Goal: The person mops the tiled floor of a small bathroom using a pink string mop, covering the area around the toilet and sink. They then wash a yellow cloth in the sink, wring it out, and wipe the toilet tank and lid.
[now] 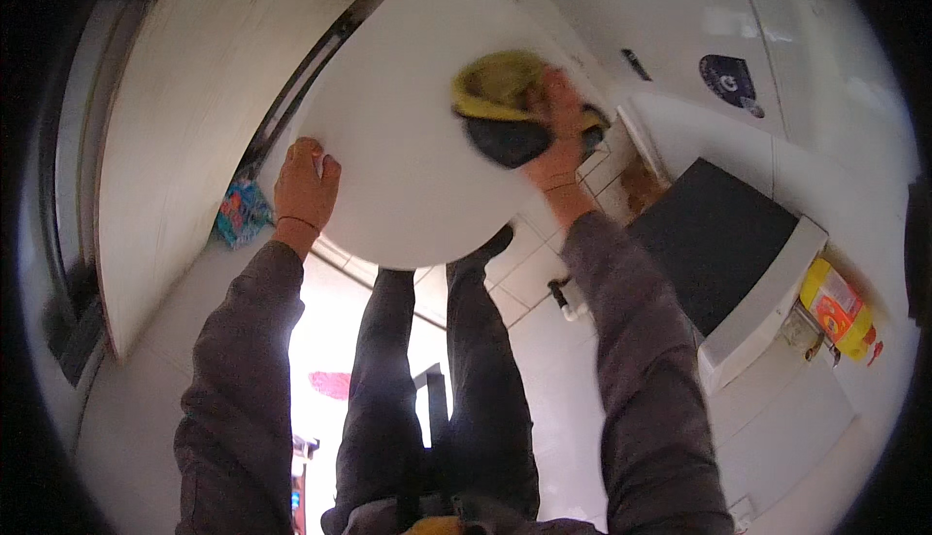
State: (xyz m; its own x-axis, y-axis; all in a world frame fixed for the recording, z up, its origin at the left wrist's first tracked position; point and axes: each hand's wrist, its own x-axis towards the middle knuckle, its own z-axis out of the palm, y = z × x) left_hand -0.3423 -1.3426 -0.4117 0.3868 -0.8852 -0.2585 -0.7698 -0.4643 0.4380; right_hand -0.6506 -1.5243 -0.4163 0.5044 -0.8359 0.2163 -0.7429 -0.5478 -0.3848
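Note:
A smooth white panel with a rounded near end (pixel 388 147), like a tabletop, spreads out in front of me. My left hand (pixel 307 185) is closed around its left edge near the rounded end, fingers curled. Over on the right side, my right hand (pixel 558 132) presses a yellow and dark cloth (pixel 495 98) against the white surface. Motion blurs that hand and the cloth, and the cloth partly hides the fingers. Part of the cloth's dark side hangs toward the panel's right edge.
A large pale board (pixel 194 98) rises on the left, with a colourful bag (pixel 243 213) near its foot. To the right stand a dark-topped white unit (pixel 718 234) and a yellow bottle (pixel 835 307). A white pipe piece (pixel 573 307) is by the tiled floor (pixel 519 263).

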